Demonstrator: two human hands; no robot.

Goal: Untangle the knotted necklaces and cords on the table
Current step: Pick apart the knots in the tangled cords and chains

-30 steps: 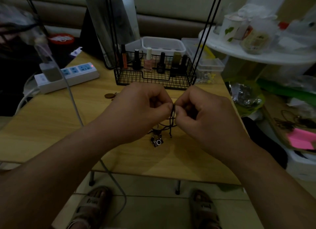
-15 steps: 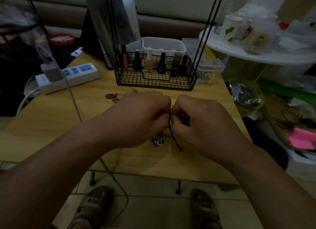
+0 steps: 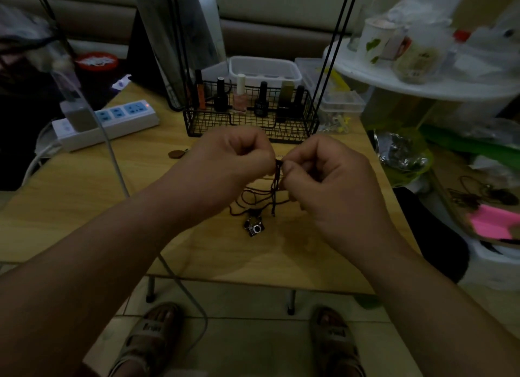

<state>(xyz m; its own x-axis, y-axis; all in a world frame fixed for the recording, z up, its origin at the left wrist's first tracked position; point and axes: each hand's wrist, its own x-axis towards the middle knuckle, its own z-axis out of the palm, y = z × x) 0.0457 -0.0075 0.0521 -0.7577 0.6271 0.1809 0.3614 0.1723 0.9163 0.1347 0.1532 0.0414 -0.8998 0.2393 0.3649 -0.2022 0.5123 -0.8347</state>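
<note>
1. Risk: pulling the pinches apart too hard would likely tighten the knot in the dark cord [image 3: 276, 183].
2. Left hand [image 3: 233, 162] and right hand [image 3: 323, 176]: fingers curled, each pinching the cord's top, fingertips nearly touching.
3. Loops hang below the fingertips to the table [image 3: 84, 207]; the camera pendant [image 3: 254, 228] lies beneath, untouched.

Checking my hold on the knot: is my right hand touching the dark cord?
Touching. Head view shows the right hand pinching the dark cord at its thumb tip.
</note>
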